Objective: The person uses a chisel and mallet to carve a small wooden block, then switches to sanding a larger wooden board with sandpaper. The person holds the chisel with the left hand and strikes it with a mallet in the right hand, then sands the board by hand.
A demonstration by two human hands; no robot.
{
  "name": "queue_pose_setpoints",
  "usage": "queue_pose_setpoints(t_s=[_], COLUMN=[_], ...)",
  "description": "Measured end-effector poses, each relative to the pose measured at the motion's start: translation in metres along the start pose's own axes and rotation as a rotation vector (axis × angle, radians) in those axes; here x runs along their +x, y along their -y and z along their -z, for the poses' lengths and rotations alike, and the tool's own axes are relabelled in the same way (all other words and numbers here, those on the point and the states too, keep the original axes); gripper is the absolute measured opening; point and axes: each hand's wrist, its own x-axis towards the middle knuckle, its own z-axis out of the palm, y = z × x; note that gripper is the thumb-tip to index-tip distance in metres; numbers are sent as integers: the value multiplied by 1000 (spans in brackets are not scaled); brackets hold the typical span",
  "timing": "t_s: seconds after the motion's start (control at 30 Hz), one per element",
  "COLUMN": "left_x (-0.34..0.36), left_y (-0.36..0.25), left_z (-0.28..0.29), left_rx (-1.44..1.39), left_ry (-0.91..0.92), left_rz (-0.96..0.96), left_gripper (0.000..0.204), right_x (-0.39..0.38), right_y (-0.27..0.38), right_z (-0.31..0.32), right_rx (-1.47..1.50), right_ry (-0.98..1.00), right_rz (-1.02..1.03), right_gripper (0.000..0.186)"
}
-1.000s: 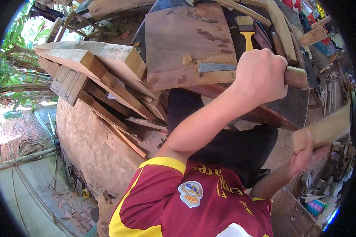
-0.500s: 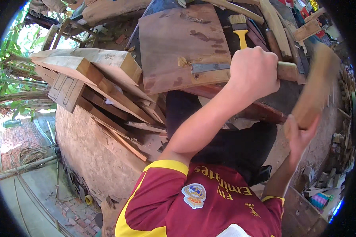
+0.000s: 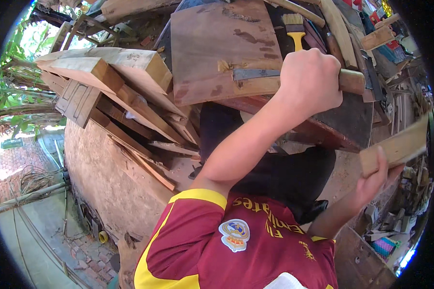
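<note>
My left hand (image 3: 311, 79) is closed round the wooden handle of a chisel (image 3: 256, 74). The handle's butt sticks out to the right of the fist, and the flat metal blade points left. Under the blade lies a light strip of wood (image 3: 253, 87), at the near edge of a brown wooden board (image 3: 197, 53). Off to the right, my right hand (image 3: 374, 180) grips a thick wooden bat (image 3: 395, 147) by its near end. The bat is apart from the chisel, and its far end reaches toward the picture's right rim.
A yellow-handled paintbrush (image 3: 295, 31) lies beyond my left fist, beside several wooden bars. Left of the board lean thick sawn planks (image 3: 130, 62) and a small panelled wooden piece (image 3: 78, 101). Scrap wood (image 3: 400, 216) is heaped at the right.
My right hand has swung the wooden bat outward, to the right and down, away from the chisel. The chisel and my left hand stay almost in place.
</note>
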Motion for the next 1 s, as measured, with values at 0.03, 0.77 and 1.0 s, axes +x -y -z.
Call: queue_pose_setpoints(t_s=[0.03, 0.77, 1.0], left_x=[-1, -24, -24], left_y=[0, -11, -17], left_z=[0, 3, 5], left_rx=[-1, -111, -136], left_ry=[0, 11, 8], left_rz=[15, -67, -35], left_gripper=[22, 16, 17], right_x=[-6, -43, -40], right_y=[-5, -25, -22], right_z=[-16, -4, 7], right_rx=[38, 525, 382], right_ry=[-84, 452, 374], right_rz=[-18, 0, 100], right_gripper=[89, 67, 67])
